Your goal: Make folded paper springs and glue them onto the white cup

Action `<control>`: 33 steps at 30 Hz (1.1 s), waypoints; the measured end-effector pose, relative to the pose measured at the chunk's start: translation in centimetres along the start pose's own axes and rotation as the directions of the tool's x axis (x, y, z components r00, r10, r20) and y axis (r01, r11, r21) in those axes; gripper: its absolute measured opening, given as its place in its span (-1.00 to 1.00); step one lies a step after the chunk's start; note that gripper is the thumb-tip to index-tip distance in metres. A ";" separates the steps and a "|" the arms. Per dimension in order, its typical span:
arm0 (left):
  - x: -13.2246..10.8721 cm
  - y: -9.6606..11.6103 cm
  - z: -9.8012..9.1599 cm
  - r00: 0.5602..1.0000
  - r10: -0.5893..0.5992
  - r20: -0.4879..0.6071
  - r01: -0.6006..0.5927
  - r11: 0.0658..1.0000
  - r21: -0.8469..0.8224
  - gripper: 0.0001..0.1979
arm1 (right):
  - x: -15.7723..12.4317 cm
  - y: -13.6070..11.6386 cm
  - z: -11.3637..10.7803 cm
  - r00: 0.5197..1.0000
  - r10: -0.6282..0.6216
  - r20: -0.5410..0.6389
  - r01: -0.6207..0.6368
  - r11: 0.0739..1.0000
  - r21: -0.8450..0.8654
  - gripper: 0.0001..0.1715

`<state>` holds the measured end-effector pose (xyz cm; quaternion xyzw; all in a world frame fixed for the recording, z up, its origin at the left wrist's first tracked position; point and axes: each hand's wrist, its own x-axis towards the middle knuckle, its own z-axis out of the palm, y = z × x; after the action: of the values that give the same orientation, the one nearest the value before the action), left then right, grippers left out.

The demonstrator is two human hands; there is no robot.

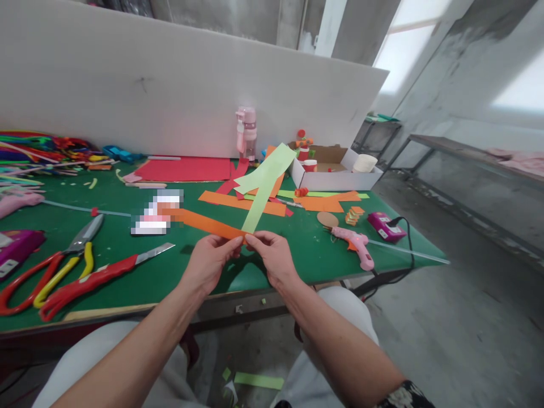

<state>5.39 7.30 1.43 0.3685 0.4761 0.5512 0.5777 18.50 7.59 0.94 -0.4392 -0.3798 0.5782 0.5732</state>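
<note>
Both hands meet above the green table's front edge, pinching the spot where two paper strips join at an angle. The orange paper strip (pixel 204 222) runs off to the left from my fingers. From the same spot a light green paper strip (pixel 264 191) points up and away. My left hand (pixel 212 258) has thumb and fingers closed on the orange strip's end. Beside it, my right hand (pixel 274 255) pinches the same joined ends, its thumb close to the left one. The fingertips partly hide the overlap.
Scissors (pixel 80 243) and a red-handled cutter knife (pixel 114 272) lie at left. A pink glue gun (pixel 357 245) rests at right near a purple box (pixel 386 228) with a cord. Behind are loose orange strips (pixel 242 203), a white box (pixel 335 180) and a pink bottle (pixel 247 133).
</note>
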 end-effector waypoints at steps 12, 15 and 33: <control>0.0 0.0 0.0 1.000 -0.020 0.006 0.020 1.000 0.013 -0.54 | 0.0 -0.2 -0.2 1.000 0.000 0.029 0.001 1.000 -0.025 -0.69; -0.1 0.0 0.1 0.999 -0.008 -0.032 0.009 0.999 0.032 -0.55 | 0.1 -0.1 -0.2 0.999 -0.002 0.039 0.002 1.000 0.001 -0.71; 0.1 -0.1 0.2 0.999 0.011 -0.046 -0.006 0.995 0.102 -0.60 | 0.8 0.7 -0.5 0.975 0.187 0.116 -0.215 0.922 0.323 -0.64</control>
<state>5.58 7.36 1.34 0.3866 0.5155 0.5369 0.5445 18.80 8.33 0.01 -0.3481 -0.2526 0.7076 0.5606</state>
